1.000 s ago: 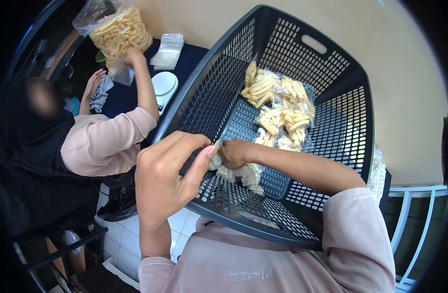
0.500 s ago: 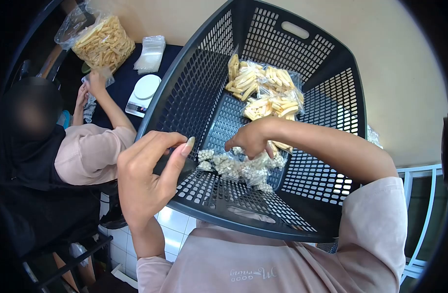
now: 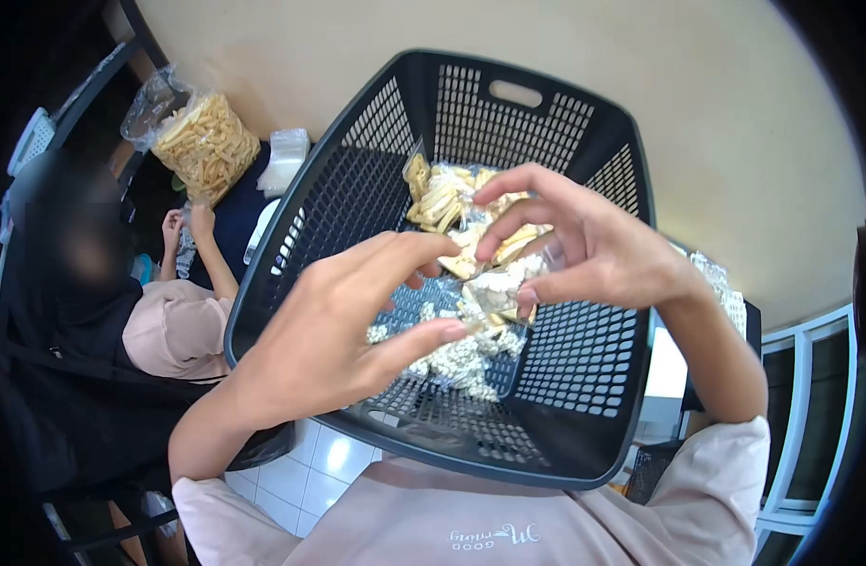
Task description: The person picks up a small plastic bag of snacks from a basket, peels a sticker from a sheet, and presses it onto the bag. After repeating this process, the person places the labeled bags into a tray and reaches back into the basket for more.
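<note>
A large black slatted basket point(image 3: 584, 354) holds clear bags of pale yellow sticks point(image 3: 439, 203) towards its far side. Small bags of white pieces point(image 3: 461, 363) lie nearer to me. My right hand point(image 3: 588, 245) is above the basket, curled with its thumb and lower fingers against a small clear bag of white pieces point(image 3: 499, 286). My left hand point(image 3: 343, 325) hovers over the basket's left part, fingers bent and thumb apart, holding nothing. Its thumb points towards that bag and partly covers the white packs below.
At the left, a co-worker point(image 3: 183, 325) handles a small clear bag beside a big bag of yellow sticks point(image 3: 206, 146). Empty clear bags point(image 3: 284, 162) and a partly hidden white scale point(image 3: 261, 231) lie behind the basket's left rim. More packs point(image 3: 721, 288) are at the right.
My right hand has risen from the white packs with a small bag. My left hand has moved right, over the basket, its fingers spreading. The basket appears lower and further left in view.
</note>
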Tool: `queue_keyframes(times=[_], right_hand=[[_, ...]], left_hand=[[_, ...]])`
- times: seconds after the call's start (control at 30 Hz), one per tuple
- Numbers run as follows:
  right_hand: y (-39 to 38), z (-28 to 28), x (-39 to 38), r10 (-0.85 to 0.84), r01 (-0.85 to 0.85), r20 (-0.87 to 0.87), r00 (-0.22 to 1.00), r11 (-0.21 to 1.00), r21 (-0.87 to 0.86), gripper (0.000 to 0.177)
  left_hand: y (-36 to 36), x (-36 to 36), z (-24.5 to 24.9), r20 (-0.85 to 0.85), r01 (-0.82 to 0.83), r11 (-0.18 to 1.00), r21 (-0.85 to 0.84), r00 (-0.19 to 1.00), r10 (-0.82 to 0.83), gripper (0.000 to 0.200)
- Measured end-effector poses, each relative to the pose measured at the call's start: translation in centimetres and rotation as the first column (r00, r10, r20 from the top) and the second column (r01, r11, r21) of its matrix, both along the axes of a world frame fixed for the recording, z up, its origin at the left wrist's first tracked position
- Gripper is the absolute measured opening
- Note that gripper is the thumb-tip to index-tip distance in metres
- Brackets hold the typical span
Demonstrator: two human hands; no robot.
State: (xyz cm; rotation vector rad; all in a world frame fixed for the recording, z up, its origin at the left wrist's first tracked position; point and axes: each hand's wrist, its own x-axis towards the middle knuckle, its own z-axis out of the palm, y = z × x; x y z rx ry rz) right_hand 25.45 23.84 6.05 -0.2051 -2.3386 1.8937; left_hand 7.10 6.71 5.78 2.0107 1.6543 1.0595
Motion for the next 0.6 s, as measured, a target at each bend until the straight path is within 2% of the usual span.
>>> queue_keyframes(times=[0.03, 0.07, 0.1, 0.13, 0.17, 0.2, 0.23, 0.27, 0.33, 0.37, 0.53, 0.6], right_hand=[[-0.3, 0.5, 1.1, -0.044, 0.044, -0.001, 0.999, 0.998, -0.050, 0.064], [-0.5, 1.0, 2.2, -0.088, 0.088, 0.001, 0.996, 0.991, -0.105, 0.063], [-0.6, 1.2, 3.1, -0.133, 0.127, -0.041, 0.990, 0.983, -0.132, 0.063], [-0.5, 1.2, 4.0, -0.133, 0.125, -0.054, 0.990, 0.984, -0.126, 0.063], [-0.3, 1.2, 5.0, -0.206, 0.194, -0.114, 0.972, 0.975, -0.110, 0.063], [0.1, 1.2, 5.9, -0.277, 0.263, -0.172, 0.945, 0.960, -0.098, 0.064], [0.7, 1.2, 7.0, -0.319, 0.295, -0.164, 0.933, 0.942, -0.158, 0.056], [1.3, 1.1, 8.0, -0.320, 0.295, -0.173, 0.931, 0.943, -0.156, 0.056], [2.2, 0.6, 9.6, -0.424, 0.359, -0.150, 0.893, 0.873, -0.331, 0.042], [2.7, 0.3, 10.3, -0.451, 0.378, -0.157, 0.878, 0.857, -0.350, 0.024], [4.9, -1.0, 13.3, -0.486, 0.443, -0.152, 0.861, 0.862, -0.248, 0.012], [5.9, -1.4, 14.2, -0.507, 0.504, -0.223, 0.833, 0.860, -0.074, 0.012]], left_hand=[[1.0, 0.9, 0.3, 0.032, 0.038, 0.999, -0.010, 0.999, -0.038, 0.048], [2.1, 1.8, 0.0, 0.070, 0.082, 0.996, 0.018, 0.994, -0.083, 0.040], [3.0, 2.4, 0.0, 0.093, 0.095, 0.995, -0.021, 0.991, -0.093, 0.034], [3.9, 3.1, 0.2, 0.117, 0.110, 0.992, -0.060, 0.988, -0.102, 0.027], [4.5, 3.8, 0.3, 0.109, 0.111, 0.992, -0.055, 0.989, -0.104, 0.027], [5.1, 4.6, 0.4, 0.242, 0.103, 0.988, -0.112, 0.968, -0.073, 0.021], [5.7, 5.3, 0.4, 0.369, 0.102, 0.980, -0.169, 0.929, -0.033, 0.016], [6.3, 5.9, 0.3, 0.361, 0.103, 0.981, -0.166, 0.932, -0.036, 0.016], [7.4, 7.0, -0.3, 0.409, 0.119, 0.988, -0.096, 0.910, -0.070, 0.012], [7.9, 7.5, -0.6, 0.410, 0.129, 0.988, -0.084, 0.908, -0.083, 0.012], [9.9, 10.0, -1.2, 0.403, 0.138, 0.984, -0.116, 0.912, -0.081, 0.014], [10.8, 10.7, -0.6, 0.121, 0.245, 0.959, -0.143, 0.966, -0.229, 0.016]])
